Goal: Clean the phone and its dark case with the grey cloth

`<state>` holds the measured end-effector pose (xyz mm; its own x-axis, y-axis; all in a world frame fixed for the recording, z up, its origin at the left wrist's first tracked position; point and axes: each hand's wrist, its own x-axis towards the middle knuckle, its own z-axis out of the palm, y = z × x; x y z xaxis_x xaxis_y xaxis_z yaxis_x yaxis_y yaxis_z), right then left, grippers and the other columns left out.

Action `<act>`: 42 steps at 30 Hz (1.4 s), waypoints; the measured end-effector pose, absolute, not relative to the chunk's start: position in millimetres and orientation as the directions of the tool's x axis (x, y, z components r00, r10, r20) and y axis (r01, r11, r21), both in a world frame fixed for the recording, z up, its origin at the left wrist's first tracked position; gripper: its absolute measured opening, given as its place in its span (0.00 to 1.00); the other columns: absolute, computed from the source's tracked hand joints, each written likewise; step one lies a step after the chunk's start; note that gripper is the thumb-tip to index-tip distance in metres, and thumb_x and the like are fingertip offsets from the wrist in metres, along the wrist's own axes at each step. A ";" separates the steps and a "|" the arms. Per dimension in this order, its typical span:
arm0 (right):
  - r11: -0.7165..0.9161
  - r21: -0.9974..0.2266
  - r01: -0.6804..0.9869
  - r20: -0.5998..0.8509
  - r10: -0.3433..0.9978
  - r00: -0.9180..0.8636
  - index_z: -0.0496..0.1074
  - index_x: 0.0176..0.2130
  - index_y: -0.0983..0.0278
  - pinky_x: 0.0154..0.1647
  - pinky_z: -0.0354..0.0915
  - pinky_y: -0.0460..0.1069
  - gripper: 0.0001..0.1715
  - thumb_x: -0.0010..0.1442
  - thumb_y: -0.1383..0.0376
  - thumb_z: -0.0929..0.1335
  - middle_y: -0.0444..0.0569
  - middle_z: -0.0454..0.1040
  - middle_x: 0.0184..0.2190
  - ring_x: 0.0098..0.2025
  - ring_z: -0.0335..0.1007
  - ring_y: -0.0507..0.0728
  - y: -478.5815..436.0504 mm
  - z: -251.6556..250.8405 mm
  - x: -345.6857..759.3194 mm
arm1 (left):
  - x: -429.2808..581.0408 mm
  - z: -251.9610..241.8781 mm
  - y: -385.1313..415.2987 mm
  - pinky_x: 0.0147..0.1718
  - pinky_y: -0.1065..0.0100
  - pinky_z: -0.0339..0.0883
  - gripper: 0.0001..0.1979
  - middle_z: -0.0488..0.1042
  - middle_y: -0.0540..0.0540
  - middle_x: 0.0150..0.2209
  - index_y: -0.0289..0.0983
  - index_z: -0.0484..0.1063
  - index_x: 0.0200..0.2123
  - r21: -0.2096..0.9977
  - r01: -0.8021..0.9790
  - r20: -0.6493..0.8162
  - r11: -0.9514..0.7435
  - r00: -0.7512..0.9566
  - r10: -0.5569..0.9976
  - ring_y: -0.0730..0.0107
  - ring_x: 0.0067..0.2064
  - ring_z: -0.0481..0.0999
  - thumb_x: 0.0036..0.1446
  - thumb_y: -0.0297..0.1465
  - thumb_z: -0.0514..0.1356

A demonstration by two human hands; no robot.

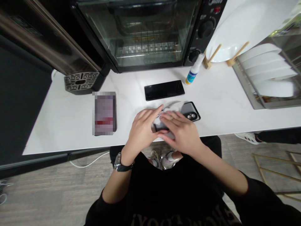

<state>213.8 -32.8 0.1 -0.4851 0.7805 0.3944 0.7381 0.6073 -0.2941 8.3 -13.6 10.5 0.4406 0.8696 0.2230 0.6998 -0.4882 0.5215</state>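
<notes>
A phone case (187,108) with a dark rim, a see-through grey back and camera cutouts lies near the counter's front edge. My left hand (141,131) holds its left end, thumb along the near side. Over the case, my right hand (182,133) presses a crumpled white cloth (175,106) under its fingers. Part of the case is hidden beneath the cloth and both hands. Just beyond them lies a black phone (164,90), screen up. A small white spray bottle (194,69) with a blue and yellow label stands behind the phone's right end.
A toaster oven (150,64) stands at the back of the white counter (58,131). To the left are a drink machine (82,82) and a pixelated flat object (105,113). White plates on a wooden stand (208,62) and a dish rack (249,84) are on the right.
</notes>
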 end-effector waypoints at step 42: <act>0.413 -0.178 0.893 0.346 0.876 -0.337 0.70 0.67 0.66 0.68 0.71 0.66 0.32 0.73 0.52 0.68 0.58 0.76 0.65 0.67 0.74 0.69 -43.7 8.2 275.6 | 10.4 18.3 -13.8 0.64 0.50 0.64 0.42 0.76 0.42 0.62 0.44 0.60 0.73 0.533 0.729 0.137 -0.429 0.426 0.894 0.49 0.62 0.72 0.60 0.42 0.73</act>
<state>275.6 -43.7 8.2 -0.3365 0.8759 0.3457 0.8930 0.4133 -0.1780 10.4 -13.8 18.3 0.4261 0.8942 0.1371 0.7289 -0.4292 0.5334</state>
